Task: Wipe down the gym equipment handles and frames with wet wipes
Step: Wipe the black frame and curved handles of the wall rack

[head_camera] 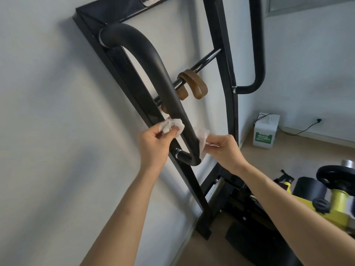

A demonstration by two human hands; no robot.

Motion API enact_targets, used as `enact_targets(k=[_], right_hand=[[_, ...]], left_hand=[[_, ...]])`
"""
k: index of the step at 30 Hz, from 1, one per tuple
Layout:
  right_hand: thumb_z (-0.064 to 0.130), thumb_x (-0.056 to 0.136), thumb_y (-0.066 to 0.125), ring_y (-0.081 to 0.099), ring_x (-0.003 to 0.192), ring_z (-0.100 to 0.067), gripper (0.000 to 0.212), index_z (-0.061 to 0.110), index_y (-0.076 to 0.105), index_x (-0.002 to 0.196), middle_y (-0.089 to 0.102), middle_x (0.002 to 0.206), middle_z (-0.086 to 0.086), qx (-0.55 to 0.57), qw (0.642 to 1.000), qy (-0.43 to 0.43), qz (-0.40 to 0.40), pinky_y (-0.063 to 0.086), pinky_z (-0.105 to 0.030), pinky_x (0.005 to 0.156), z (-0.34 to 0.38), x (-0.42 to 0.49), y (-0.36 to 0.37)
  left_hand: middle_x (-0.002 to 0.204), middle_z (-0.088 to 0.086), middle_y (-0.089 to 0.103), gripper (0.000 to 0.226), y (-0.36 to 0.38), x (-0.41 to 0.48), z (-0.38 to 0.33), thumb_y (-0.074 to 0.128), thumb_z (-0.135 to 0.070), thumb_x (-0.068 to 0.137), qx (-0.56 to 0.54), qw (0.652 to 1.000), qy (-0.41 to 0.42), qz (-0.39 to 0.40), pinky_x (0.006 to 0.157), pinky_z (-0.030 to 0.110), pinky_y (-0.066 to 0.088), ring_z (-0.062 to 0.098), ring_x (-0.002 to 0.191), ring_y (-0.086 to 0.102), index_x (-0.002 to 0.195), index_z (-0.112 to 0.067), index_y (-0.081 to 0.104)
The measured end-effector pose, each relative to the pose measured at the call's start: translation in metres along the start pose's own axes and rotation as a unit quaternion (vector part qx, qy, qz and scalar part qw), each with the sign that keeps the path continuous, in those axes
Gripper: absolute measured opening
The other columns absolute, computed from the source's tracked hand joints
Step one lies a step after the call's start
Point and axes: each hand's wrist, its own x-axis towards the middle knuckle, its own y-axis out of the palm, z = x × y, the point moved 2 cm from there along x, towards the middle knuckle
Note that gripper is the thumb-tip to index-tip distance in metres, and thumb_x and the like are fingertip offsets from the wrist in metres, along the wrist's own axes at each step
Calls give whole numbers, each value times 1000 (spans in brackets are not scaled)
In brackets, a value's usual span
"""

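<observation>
left hand (153, 143) pinching one bunched end of the wet wipe (172, 127), right hand (224, 148) pinching the other, either side of the padded handle (153, 60), low near its bottom bend. hard to tell whether looped behind as one sheet. keep both ends taut, saw side to side while working up the foam, then move onto the black frame (194, 189).

The tan floor (299, 158) carries a white box (266, 131) with a green label, close to the wall, and a thin black cable (294, 134) trails beside it. The black frame (205, 227) has its foot planted by the wall, and a yellow and black machine (341, 200) sits at the right.
</observation>
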Motion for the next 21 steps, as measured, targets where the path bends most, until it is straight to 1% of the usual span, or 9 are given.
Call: enact_targets(k=[3,4,7,9,13,15,17,19,21], right_hand=[[-3,84,67,70,79,-28,25,17,79,92,76,83,-2,-73,997,-1,-20,58,-45,77,-6,-1,-6],[-3,84,68,69,77,-25,23,17,75,94,75,82,0,-87,996,2,-34,59,-41,74,-8,-2,-10],[1,86,74,66,80,-1,27,14,63,107,70,90,9,-75,989,-10,-124,53,-8,66,-2,-6,-16],[3,89,73,65,82,2,30,12,66,116,70,101,6,-71,978,-73,-181,51,-5,71,8,-11,-14],[2,92,69,69,102,0,23,7,75,113,70,118,7,-77,972,-175,-136,58,-19,88,13,-19,9],[0,91,70,63,110,11,21,9,78,109,66,122,15,-73,975,-174,-116,55,-17,93,6,-23,19],[0,88,73,62,104,18,22,9,78,108,65,115,19,-65,979,-139,-137,53,-12,91,-6,-25,22],[2,87,75,70,90,4,18,9,80,102,75,99,11,-75,982,-86,-149,59,-22,85,-23,-26,21],[6,87,75,73,74,-24,8,7,81,92,77,81,-12,-116,985,-37,-124,60,-42,79,-39,-24,18]], left_hand=[[83,-10,78,18,4,-10,16,84,-16,80,-5,1000,-14,18,75,25,61,8,82,74,97,-18,79],[83,-8,78,20,5,-13,21,86,-17,78,7,1000,-11,21,73,24,61,8,80,74,96,-19,78],[84,-14,71,28,5,-28,37,88,-16,76,88,996,0,23,69,19,57,3,80,69,94,-21,67],[82,-12,69,28,6,-33,45,86,-13,77,94,995,-28,-1,68,23,56,1,76,66,90,-22,63],[81,-5,74,12,7,-32,37,76,-9,83,-61,990,-100,-76,79,35,60,8,77,70,89,-18,70],[79,-5,75,6,12,-32,24,74,-11,88,-126,987,-81,-63,80,33,60,14,81,72,86,-16,72],[79,-3,77,5,19,-32,21,76,-14,88,-120,989,-56,-62,79,31,59,18,84,74,84,-15,75],[81,3,78,7,22,-31,31,83,-19,82,-92,991,-57,-72,78,34,60,23,83,74,84,-14,78],[79,4,77,13,23,-32,46,87,-22,77,-58,994,-60,-69,74,35,59,21,76,71,80,-14,78]])
